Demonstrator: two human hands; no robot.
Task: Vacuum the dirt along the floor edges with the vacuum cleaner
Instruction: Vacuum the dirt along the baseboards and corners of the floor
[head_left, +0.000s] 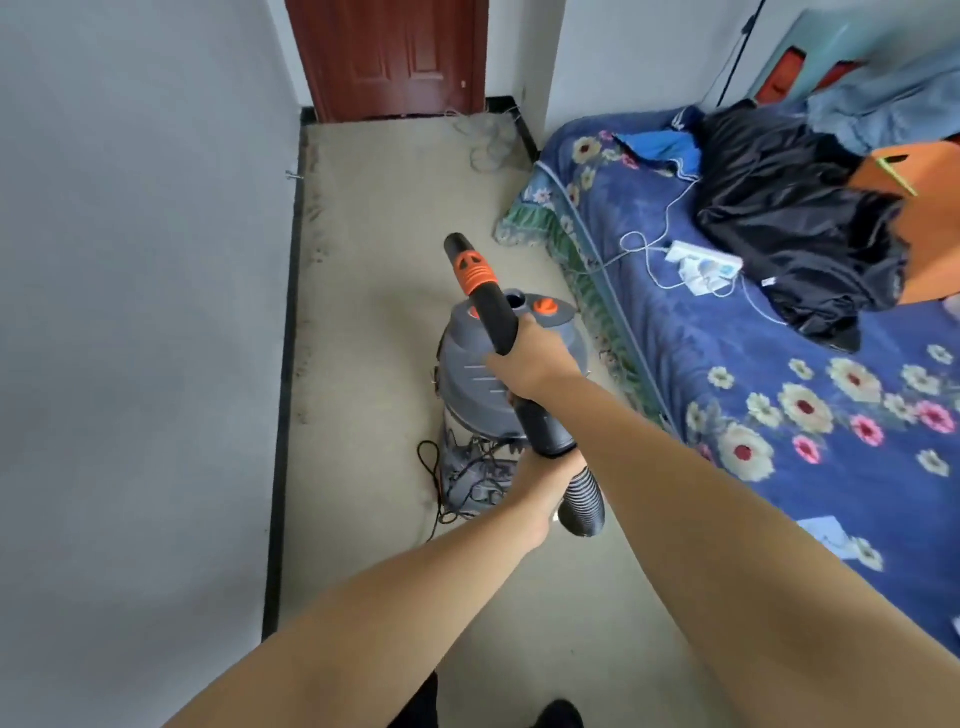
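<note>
Both hands grip the vacuum wand (497, 317): right hand (530, 358) mid-tube, left hand (540, 480) at its hose end.

A grey drum vacuum cleaner (480, 379) with orange caps is stood upright on the beige floor beside the bed. Its black wand (493, 317), banded in orange, is raised at a tilt over the drum, and the ribbed black hose (584, 506) is joined at its lower end. Dark dirt (314, 208) is scattered along the black skirting at the left wall.

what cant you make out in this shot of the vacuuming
Head view:
- Left hand fingers: hidden behind the wand's lower end.
- Vacuum cleaner base: hidden by its own body and the cables.
- Dirt along the wall edge: too small to identify.
</note>
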